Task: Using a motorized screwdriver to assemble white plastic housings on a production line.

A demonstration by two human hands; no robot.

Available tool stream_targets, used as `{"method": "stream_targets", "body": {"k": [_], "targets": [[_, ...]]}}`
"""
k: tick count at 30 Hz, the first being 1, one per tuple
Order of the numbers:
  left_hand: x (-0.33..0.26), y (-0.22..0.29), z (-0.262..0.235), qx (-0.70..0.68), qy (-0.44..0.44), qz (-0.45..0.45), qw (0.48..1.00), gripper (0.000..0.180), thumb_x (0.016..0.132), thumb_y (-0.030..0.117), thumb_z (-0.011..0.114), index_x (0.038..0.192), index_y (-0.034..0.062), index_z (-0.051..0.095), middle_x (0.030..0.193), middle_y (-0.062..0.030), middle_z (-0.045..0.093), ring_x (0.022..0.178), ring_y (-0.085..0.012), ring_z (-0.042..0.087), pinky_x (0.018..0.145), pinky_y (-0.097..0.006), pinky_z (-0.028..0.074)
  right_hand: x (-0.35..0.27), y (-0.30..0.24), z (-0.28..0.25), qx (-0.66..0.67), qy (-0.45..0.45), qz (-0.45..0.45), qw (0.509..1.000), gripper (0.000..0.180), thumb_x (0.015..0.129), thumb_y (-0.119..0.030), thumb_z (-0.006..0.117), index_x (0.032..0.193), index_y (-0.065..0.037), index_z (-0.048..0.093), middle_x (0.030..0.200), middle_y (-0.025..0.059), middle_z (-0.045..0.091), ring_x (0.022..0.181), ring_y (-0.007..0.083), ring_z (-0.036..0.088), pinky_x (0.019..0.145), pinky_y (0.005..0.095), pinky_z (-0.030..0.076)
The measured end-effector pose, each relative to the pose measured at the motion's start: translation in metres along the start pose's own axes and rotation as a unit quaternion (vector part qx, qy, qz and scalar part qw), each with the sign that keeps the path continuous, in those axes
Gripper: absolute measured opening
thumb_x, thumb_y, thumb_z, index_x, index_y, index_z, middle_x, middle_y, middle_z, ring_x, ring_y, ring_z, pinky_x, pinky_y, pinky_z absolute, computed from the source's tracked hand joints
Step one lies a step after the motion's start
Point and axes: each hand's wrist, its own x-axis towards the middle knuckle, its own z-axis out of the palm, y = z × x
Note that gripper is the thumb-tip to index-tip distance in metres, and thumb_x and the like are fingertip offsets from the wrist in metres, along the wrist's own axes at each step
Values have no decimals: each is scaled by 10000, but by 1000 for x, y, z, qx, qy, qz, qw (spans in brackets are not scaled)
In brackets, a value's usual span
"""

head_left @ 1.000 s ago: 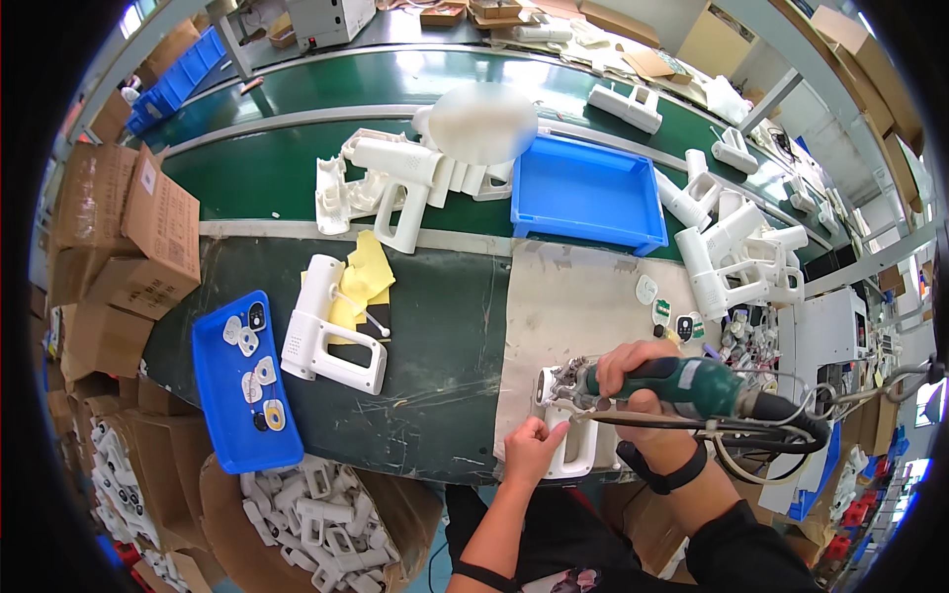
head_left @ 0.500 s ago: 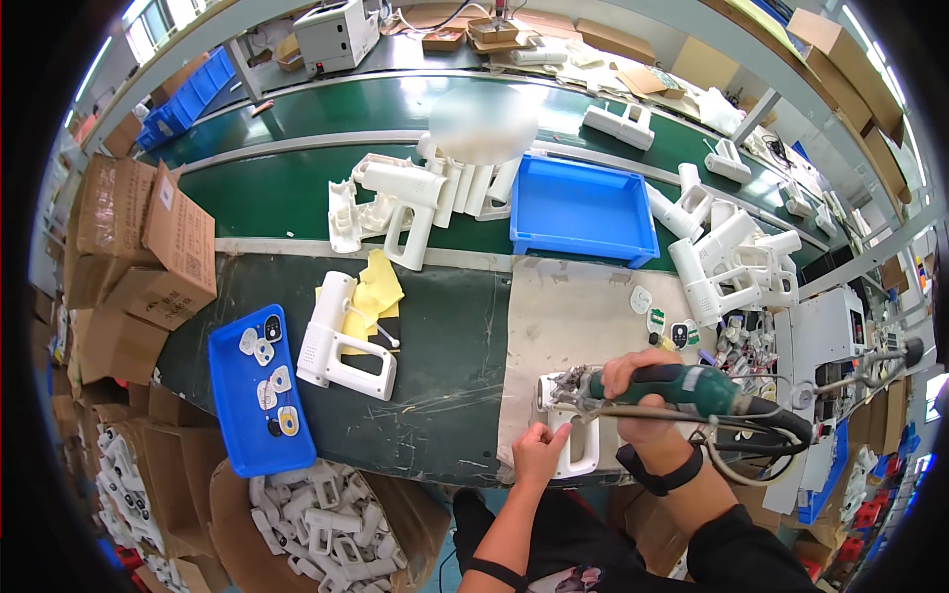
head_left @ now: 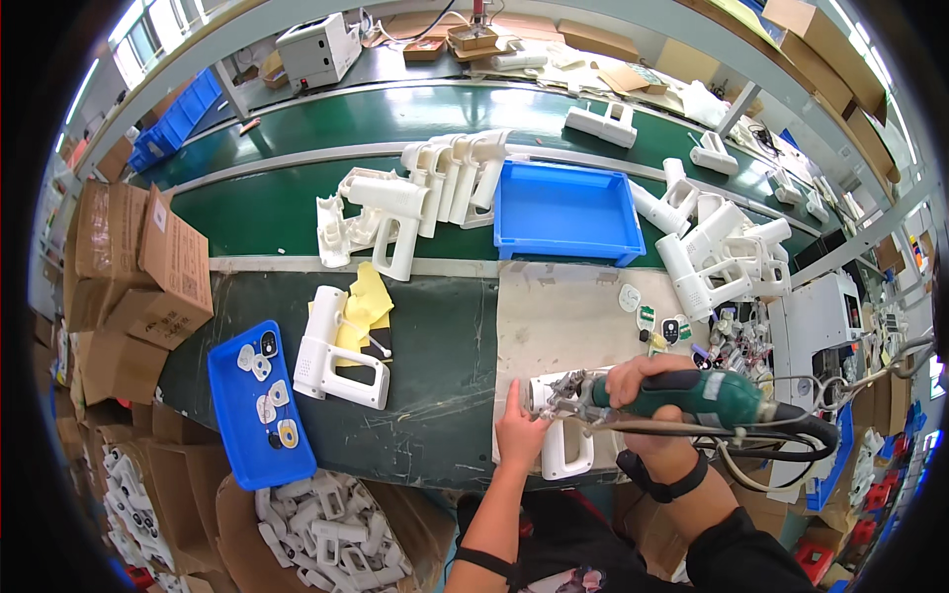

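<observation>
In front of me a white handheld-device housing [head_left: 567,457] with a loop handle lies on the mat. My left hand [head_left: 518,437] is at its left end, index finger stretched along the end and thumb against it, bracing it. My right hand [head_left: 647,390] is wrapped around a green power screwdriver [head_left: 719,395], held almost level. The tool's metal nose [head_left: 571,397] sits over the housing's barrel and hides part of it. Another white housing [head_left: 331,358] rests on yellow sheets [head_left: 368,298] to the left.
A blue tray [head_left: 229,420] with small round parts stands at the left. An empty blue bin [head_left: 568,240] is at the back, between stacked white housings [head_left: 395,222] and a pile of more [head_left: 707,262]. Hoses [head_left: 791,460] trail right. A carton [head_left: 227,524] of white housings stands below the bench.
My left hand has moved from beside the handle up and left to the housing's end. The tool stays over the barrel. The whole view has shifted slightly.
</observation>
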Motion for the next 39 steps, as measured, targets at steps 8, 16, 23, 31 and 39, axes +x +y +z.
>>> {"method": "stream_targets", "body": {"k": [8, 16, 23, 31, 39], "targets": [[26, -19, -4, -4, -152, -39, 988, 963, 606, 387, 845, 1405, 121, 379, 582, -8, 459, 540, -109, 426, 533, -276, 409, 6, 38, -2, -40, -5, 2, 999, 544, 852, -535, 576, 1063, -52, 441, 702, 53, 497, 602, 157, 487, 631, 325, 430], [31, -27, -4, -50, -195, -68, 977, 912, 613, 294, 852, 1396, 156, 404, 690, 1, 548, 623, -95, 477, 614, -258, 443, 13, 37, 2, -32, -47, 57, 997, 507, 822, -495, 645, 983, -55, 450, 706, 56, 509, 641, 165, 499, 662, 344, 436], [29, -39, 1, -42, -193, -53, 979, 910, 617, 300, 851, 1392, 135, 402, 698, -4, 579, 620, -81, 485, 608, -248, 443, 13, 33, 2, -15, -28, 86, 996, 494, 802, -466, 685, 960, -54, 463, 708, 62, 517, 672, 179, 514, 687, 350, 435], [29, -20, -5, -64, -197, -76, 975, 911, 621, 324, 851, 1387, 119, 403, 650, 6, 527, 595, -74, 444, 583, -236, 423, 23, 29, -6, -10, -53, 118, 992, 500, 790, -458, 701, 988, -52, 485, 721, 68, 536, 685, 186, 529, 703, 358, 432], [31, -23, -5, -23, -203, -63, 977, 874, 634, 272, 832, 1390, 171, 406, 584, 18, 406, 553, -97, 384, 550, -244, 387, 22, 45, -5, 47, -79, 52, 994, 368, 752, -244, 770, 890, -18, 515, 733, 72, 577, 597, 146, 533, 569, 276, 447]]}}
